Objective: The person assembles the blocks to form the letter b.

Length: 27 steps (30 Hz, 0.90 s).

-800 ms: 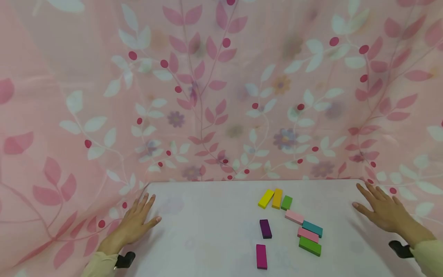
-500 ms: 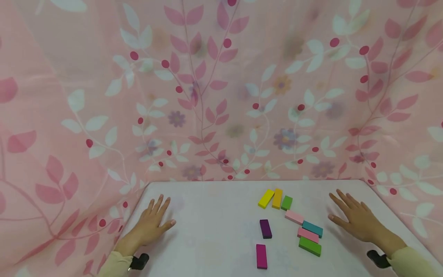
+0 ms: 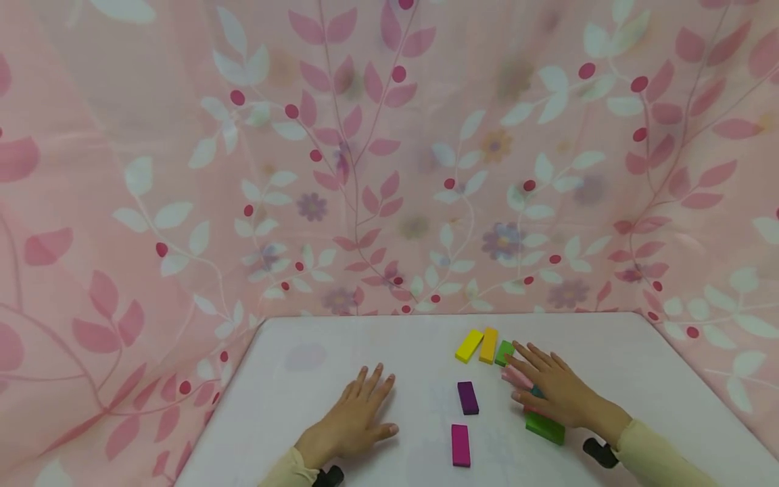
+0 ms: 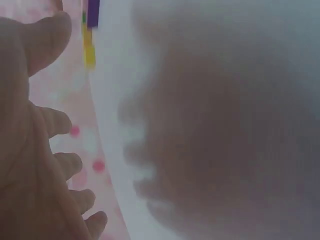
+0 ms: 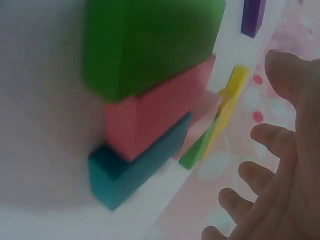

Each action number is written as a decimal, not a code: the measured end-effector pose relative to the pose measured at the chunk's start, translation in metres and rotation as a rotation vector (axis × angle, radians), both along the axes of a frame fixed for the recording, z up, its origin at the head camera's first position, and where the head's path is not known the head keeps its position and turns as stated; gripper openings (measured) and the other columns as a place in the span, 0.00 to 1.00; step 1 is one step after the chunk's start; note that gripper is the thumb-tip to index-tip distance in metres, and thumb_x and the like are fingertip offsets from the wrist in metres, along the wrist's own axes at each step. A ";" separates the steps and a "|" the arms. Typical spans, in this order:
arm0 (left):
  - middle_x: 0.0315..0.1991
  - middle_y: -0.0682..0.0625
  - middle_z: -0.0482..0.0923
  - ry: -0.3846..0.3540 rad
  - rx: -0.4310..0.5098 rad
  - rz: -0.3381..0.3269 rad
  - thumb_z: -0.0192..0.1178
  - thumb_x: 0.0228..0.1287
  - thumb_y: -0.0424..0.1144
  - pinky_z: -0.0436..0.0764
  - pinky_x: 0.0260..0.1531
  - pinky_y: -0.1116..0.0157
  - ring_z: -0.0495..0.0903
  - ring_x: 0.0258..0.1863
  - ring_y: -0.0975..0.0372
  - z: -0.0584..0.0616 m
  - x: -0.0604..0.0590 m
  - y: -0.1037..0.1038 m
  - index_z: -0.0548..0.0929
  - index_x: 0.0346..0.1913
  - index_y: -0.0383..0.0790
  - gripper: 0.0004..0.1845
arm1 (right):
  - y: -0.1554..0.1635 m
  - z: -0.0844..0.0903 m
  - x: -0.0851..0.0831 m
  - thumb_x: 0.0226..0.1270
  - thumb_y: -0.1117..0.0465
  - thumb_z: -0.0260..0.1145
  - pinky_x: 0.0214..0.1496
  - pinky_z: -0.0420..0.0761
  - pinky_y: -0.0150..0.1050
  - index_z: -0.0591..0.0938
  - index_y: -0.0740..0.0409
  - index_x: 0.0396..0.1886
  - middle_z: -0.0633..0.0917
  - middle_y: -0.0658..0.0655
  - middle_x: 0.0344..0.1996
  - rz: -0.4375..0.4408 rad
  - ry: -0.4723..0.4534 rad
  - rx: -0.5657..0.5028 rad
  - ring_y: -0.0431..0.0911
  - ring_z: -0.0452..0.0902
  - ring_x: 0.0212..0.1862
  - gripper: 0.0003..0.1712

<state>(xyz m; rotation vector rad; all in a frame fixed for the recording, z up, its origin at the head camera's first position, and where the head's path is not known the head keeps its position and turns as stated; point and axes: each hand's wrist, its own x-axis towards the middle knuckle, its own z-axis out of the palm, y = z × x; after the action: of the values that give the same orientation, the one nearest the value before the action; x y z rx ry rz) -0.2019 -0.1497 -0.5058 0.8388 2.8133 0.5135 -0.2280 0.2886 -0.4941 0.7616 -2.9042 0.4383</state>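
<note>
Coloured blocks: nine | pink two (image 3: 516, 377) | green two (image 3: 544, 428)

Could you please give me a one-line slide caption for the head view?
Right hand open over coloured blocks; left hand flat on white table.

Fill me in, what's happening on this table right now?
A person has both hands over a white table scattered with small coloured blocks. The right hand, fingers spread, is above the cluster of pink, teal and green blocks, covering part of it; whether it touches them is unclear. The left hand lies flat and open on bare table, holding nothing. A purple block and a magenta block lie between the hands; a yellow block and an orange block lie beyond.
</note>
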 end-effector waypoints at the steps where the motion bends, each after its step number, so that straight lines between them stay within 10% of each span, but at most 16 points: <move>1: 0.88 0.38 0.39 0.000 -0.015 -0.017 0.56 0.75 0.66 0.50 0.78 0.34 0.39 0.85 0.36 -0.002 0.002 0.009 0.51 0.87 0.46 0.49 | -0.004 -0.001 -0.001 0.75 0.40 0.68 0.71 0.58 0.79 0.72 0.52 0.80 0.66 0.67 0.81 0.013 0.000 -0.008 0.71 0.60 0.79 0.41; 11: 0.88 0.45 0.44 0.035 -0.143 -0.160 0.51 0.72 0.74 0.56 0.80 0.43 0.43 0.86 0.42 -0.009 0.018 0.075 0.59 0.85 0.55 0.46 | -0.038 -0.016 -0.006 0.75 0.40 0.68 0.72 0.61 0.77 0.73 0.52 0.78 0.68 0.65 0.80 0.123 -0.027 -0.012 0.68 0.62 0.78 0.39; 27: 0.87 0.49 0.52 -0.022 -0.144 -0.102 0.53 0.74 0.70 0.60 0.79 0.42 0.49 0.86 0.45 -0.023 0.019 0.100 0.64 0.83 0.59 0.40 | -0.058 -0.024 -0.015 0.75 0.38 0.66 0.72 0.63 0.75 0.77 0.46 0.75 0.70 0.65 0.79 0.127 -0.119 -0.011 0.68 0.64 0.78 0.35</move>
<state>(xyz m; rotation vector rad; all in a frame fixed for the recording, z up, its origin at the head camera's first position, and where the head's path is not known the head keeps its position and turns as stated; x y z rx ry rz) -0.1828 -0.0498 -0.5286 0.9339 2.7309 0.3002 -0.2429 0.2304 -0.5177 0.9531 -2.9704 0.5291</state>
